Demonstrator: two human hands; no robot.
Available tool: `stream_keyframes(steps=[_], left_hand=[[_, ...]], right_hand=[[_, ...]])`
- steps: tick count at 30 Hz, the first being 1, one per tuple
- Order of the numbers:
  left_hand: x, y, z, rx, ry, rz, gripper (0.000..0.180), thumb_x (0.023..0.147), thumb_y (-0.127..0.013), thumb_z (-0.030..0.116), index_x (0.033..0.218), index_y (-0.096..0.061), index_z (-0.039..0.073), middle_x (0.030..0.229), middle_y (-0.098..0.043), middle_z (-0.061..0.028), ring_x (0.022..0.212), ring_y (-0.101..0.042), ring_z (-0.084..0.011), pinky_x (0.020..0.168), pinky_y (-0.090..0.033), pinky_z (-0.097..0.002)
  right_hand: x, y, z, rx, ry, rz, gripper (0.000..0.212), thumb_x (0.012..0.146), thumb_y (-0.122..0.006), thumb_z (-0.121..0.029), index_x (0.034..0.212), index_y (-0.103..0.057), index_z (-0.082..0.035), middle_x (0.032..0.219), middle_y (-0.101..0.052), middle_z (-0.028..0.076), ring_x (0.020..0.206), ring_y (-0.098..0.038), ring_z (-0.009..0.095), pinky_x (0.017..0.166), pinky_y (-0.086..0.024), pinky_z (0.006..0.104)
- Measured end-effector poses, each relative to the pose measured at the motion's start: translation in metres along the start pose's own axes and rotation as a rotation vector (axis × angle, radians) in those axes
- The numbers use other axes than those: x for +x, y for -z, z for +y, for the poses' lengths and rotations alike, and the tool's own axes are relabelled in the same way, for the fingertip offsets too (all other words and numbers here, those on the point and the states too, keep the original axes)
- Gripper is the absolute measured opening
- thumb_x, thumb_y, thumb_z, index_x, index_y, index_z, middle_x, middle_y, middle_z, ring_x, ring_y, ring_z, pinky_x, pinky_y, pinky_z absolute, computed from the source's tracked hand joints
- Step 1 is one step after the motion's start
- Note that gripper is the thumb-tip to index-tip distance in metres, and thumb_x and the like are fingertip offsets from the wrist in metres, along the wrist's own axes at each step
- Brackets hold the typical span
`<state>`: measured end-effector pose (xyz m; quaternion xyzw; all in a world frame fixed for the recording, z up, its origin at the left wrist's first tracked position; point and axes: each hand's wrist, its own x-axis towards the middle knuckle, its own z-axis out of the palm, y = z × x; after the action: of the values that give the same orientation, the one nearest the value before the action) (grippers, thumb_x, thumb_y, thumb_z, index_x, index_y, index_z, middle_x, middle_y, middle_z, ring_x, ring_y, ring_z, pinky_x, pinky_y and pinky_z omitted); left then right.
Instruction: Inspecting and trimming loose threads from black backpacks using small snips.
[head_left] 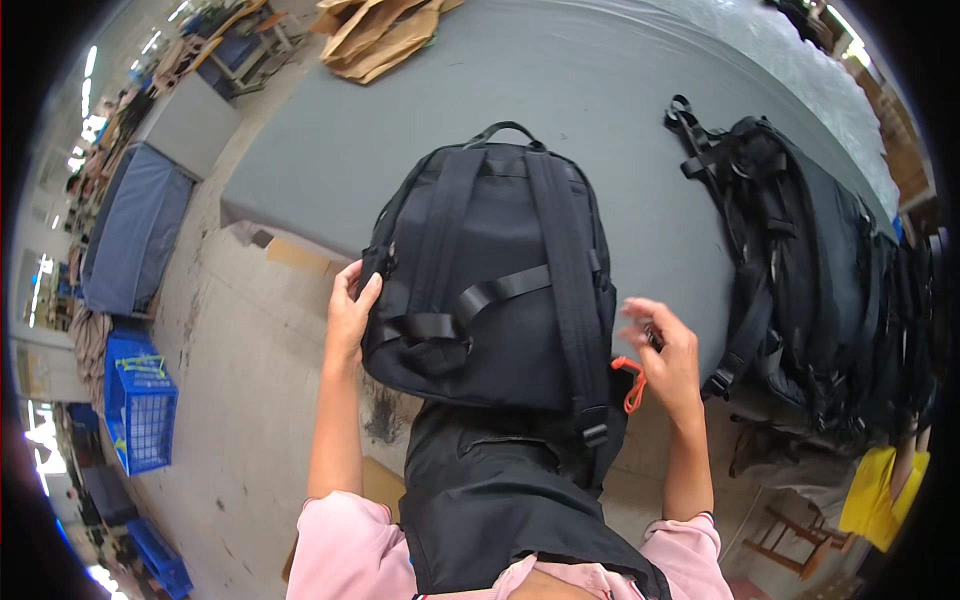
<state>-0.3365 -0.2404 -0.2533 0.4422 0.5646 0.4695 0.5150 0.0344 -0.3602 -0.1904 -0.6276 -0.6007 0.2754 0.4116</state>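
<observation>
A black backpack [495, 215] lies at the near edge of the grey-covered table, its shoulder straps facing up and its carry handle pointing away from me. One strap's webbing runs slantwise across the back panel. My left hand [349, 308] grips the pack's left side, thumb on top by the side pocket. Just off the right side, my right hand [668, 352] has its fingers curled round a small dark object, mostly hidden, and the fingertips are blurred. An orange cord loop [632, 385] hangs beside that hand.
More black backpacks [800, 260] stand in a row along the right of the grey table [330, 150]. Brown paper [385, 35] lies at its far left. A blue crate [148, 415] sits on the floor at left. Yellow cloth [880, 495] hangs at lower right, near a wooden stool [785, 540].
</observation>
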Motion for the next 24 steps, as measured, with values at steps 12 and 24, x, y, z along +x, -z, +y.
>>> stream_keyframes(steps=[12,24], left_hand=[[-0.028,-0.010,0.047,-0.053,-0.031,-0.030,0.048,0.078,-0.068,0.011,0.119,-0.053,-0.008,0.109,-0.062,-0.0150,0.093,-0.061,-0.0212,0.085,-0.049,-0.0332],[0.056,0.016,-0.045,-0.415,-0.232,0.201,0.043,0.095,-0.050,0.027,0.129,-0.047,0.001,0.128,-0.051,-0.0134,0.114,-0.051,-0.0262,0.102,-0.038,-0.0388]], right_hand=[[0.013,-0.029,-0.011,0.353,-0.382,-0.058,0.079,0.068,-0.078,-0.021,0.136,-0.040,-0.008,0.128,-0.051,0.026,0.115,-0.055,0.033,0.093,-0.047,0.0390],[0.056,-0.061,0.001,0.165,0.216,0.461,0.046,0.073,-0.069,-0.002,0.117,-0.055,-0.003,0.108,-0.064,0.014,0.098,-0.062,0.032,0.082,-0.049,0.0377]])
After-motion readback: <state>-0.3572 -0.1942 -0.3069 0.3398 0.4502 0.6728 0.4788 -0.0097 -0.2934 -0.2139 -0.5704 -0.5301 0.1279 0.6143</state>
